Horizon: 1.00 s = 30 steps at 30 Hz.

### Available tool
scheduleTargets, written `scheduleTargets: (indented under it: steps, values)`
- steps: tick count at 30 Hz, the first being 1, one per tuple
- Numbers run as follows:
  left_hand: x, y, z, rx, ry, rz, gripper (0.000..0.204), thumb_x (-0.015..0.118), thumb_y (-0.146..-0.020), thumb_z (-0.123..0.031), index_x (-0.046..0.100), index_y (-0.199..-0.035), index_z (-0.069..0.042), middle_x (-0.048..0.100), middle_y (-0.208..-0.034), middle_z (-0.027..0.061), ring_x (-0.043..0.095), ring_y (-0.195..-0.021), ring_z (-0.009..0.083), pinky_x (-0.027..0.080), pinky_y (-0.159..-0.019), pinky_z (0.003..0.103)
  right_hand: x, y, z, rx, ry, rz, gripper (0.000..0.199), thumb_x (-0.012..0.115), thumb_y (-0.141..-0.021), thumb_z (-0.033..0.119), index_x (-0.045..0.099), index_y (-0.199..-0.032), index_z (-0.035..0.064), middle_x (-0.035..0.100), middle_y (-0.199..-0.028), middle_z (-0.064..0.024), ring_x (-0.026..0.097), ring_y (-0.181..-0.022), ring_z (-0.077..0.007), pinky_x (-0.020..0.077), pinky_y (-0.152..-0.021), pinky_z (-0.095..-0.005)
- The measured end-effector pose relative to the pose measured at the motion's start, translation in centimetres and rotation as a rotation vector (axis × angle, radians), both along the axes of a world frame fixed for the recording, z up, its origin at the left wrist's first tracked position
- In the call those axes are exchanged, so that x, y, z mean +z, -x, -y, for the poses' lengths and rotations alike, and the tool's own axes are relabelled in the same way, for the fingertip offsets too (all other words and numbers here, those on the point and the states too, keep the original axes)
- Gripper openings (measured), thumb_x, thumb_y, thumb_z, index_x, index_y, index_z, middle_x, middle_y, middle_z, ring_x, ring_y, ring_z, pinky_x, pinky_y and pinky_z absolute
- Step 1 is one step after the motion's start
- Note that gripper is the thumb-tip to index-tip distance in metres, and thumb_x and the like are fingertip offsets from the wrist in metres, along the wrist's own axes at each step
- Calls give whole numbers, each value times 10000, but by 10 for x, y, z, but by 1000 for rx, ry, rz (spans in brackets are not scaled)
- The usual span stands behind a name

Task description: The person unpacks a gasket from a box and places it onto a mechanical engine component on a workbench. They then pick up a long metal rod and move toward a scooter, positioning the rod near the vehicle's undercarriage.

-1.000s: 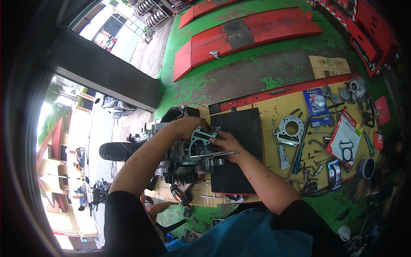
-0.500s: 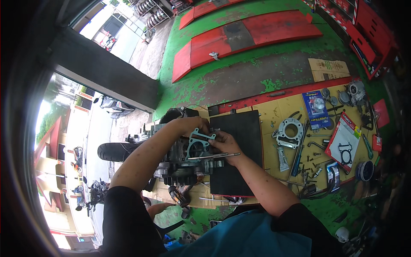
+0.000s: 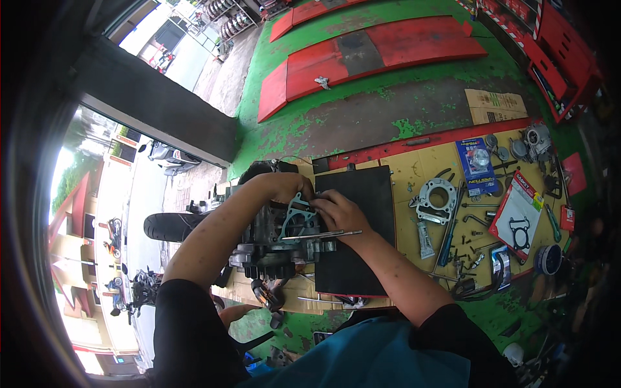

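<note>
A blue-grey gasket [image 3: 299, 218] stands tilted against the open face of a motorcycle engine [image 3: 262, 242], in front of me left of centre. My right hand [image 3: 341, 212] is closed, its fingertips at the gasket's upper right corner. Just left of them, my left hand [image 3: 288, 187] curls down at the gasket's top edge; its fingertips are hidden, and I cannot make out what they hold. Long metal studs [image 3: 323, 235] stick out of the engine to the right, below my right hand.
Right of the engine, a black mat [image 3: 352, 271] lies on the cardboard-covered bench. Beyond it are a cylinder block [image 3: 435, 200], a blue piston box [image 3: 475, 165], a packaged gasket [image 3: 517, 220], wrenches and bolts. A cordless power tool [image 3: 266, 294] sits below the engine. Red lift ramps [image 3: 420, 48] stand behind.
My right hand has shifted slightly left and up, its fingers now bent closer to my left hand. The gasket stays almost in place. The whole view has drifted a little.
</note>
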<state>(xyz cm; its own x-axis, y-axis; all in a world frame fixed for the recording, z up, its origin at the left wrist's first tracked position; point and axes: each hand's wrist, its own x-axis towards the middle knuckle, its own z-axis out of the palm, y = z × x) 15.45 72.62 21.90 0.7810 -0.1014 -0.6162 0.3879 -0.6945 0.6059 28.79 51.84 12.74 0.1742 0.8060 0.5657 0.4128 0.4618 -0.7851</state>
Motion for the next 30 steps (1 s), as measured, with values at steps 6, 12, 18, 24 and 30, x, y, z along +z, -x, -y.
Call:
scheduleTargets:
  steps: [6,12,18,24,30]
  values:
    - [9,-1,2,57,-134,-118,388,785,-743,-72,779,-1123,4,741,-1203,195,693,-1174,335,522,-1030,421,6,2,2,-49,-32,98,281,765,-893,121,687,-1157,68,670,-1123,-145,704,-998,-352,604,-823,-422]
    - [26,-4,12,164,-161,-191,436,721,-796,-23,745,-1231,-4,736,-1253,180,681,-1216,287,515,-1055,401,-7,6,1,52,103,-96,232,750,-914,111,679,-1123,40,717,-1056,-165,726,-983,-342,599,-807,-421]
    - [71,-15,47,443,-24,-11,370,716,-940,-146,707,-1286,-16,747,-1179,147,689,-1176,249,531,-1037,382,-2,-5,5,101,241,-391,201,740,-949,116,670,-1109,17,747,-926,-146,757,-812,-223,584,-740,-338]
    - [83,-2,62,423,-320,-17,271,741,-948,-215,767,-1164,-55,769,-1057,133,748,-956,255,578,-918,420,6,-10,2,122,246,-529,183,763,-946,117,683,-1073,12,756,-909,-104,736,-815,-141,572,-744,-300]
    - [75,16,68,361,-590,120,221,772,-853,-233,810,-1004,-77,776,-997,148,752,-908,327,583,-870,443,23,-30,-3,351,279,-617,132,779,-936,78,700,-1019,14,722,-933,-21,664,-901,-81,537,-820,-264]
